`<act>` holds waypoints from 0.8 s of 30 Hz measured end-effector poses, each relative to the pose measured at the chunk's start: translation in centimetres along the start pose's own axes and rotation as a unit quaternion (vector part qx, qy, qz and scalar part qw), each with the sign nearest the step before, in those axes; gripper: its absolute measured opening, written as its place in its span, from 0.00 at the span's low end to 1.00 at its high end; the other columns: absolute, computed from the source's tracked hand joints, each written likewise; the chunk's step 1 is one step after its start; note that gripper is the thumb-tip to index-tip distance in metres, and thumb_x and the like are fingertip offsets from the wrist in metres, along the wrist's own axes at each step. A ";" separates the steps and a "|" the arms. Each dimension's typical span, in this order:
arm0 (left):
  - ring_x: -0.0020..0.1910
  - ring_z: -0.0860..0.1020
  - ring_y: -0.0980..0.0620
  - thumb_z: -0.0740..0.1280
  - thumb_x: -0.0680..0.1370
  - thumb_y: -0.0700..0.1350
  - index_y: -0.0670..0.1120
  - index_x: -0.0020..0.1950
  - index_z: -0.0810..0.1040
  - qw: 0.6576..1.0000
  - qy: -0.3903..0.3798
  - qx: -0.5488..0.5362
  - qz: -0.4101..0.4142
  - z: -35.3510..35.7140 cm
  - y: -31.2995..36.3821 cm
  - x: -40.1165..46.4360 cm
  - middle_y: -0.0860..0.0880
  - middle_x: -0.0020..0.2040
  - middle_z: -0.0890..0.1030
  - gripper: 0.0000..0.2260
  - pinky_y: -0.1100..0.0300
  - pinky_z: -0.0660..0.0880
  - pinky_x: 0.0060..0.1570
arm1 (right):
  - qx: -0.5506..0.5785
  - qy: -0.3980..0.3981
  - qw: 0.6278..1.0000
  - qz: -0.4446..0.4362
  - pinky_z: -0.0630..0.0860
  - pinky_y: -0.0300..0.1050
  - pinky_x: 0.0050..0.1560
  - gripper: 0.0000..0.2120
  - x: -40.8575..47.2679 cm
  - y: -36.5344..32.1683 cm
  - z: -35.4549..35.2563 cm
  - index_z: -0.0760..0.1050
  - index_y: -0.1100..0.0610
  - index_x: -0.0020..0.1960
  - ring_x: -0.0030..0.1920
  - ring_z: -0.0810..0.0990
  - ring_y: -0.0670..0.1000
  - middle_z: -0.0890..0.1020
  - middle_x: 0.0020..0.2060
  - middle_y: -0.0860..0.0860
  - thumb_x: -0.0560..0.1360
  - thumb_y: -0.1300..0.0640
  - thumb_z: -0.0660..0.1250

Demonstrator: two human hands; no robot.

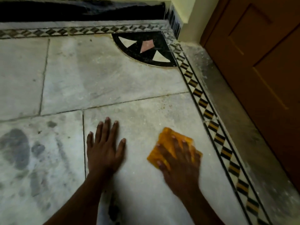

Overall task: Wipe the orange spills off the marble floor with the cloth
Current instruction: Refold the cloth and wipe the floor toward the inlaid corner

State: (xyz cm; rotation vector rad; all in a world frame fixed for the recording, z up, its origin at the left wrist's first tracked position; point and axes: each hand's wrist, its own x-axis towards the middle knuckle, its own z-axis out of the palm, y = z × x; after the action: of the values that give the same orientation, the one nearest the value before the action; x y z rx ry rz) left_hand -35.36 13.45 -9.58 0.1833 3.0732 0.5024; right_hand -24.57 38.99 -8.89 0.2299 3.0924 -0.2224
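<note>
On the grey marble floor, near a brown wooden door, the right hand pressed spread fingers on a folded orange cloth; the left hand lay flat, fingers spread.

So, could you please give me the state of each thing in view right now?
Left hand: open, fingers spread, flat on the floor.
Right hand: open, pressing the cloth down.
Cloth: orange, flat under the right hand.
Marble floor: faint orange specks beyond the cloth; dark damp patches at left.
Wooden door: closed, as far as visible.
</note>
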 end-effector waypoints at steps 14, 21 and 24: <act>0.87 0.47 0.47 0.52 0.82 0.65 0.60 0.86 0.51 1.000 0.005 0.009 -0.012 -0.1 0.3 0.0 0.55 0.88 0.46 0.32 0.38 0.55 0.82 | 0.016 0.006 0.998 0.056 0.58 0.78 0.72 0.28 10.7 -0.1 -0.4 0.52 0.28 0.79 0.81 0.61 0.64 0.59 0.84 0.49 0.79 0.29 0.48; 0.87 0.43 0.48 0.52 0.83 0.65 0.60 0.87 0.50 1.000 -0.015 0.008 -0.002 0.1 0.1 0.3 0.54 0.88 0.43 0.32 0.40 0.50 0.83 | 0.080 -0.058 0.973 0.208 0.39 0.81 0.73 0.28 23.7 -4.7 -1.2 0.46 0.28 0.81 0.83 0.39 0.64 0.43 0.85 0.48 0.82 0.29 0.44; 0.87 0.43 0.48 0.50 0.83 0.66 0.60 0.87 0.49 1.000 -0.017 0.010 -0.002 0.0 -0.3 0.3 0.54 0.88 0.43 0.32 0.39 0.50 0.83 | 0.032 -0.070 0.996 0.052 0.43 0.79 0.74 0.27 20.9 -6.9 -0.5 0.48 0.27 0.80 0.84 0.44 0.62 0.46 0.85 0.46 0.82 0.30 0.45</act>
State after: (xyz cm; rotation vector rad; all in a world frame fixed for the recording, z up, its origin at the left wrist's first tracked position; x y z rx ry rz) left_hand -35.67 13.24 -9.68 0.1832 3.0465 0.4631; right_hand -46.28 35.30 -8.35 0.3612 2.9265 -0.3211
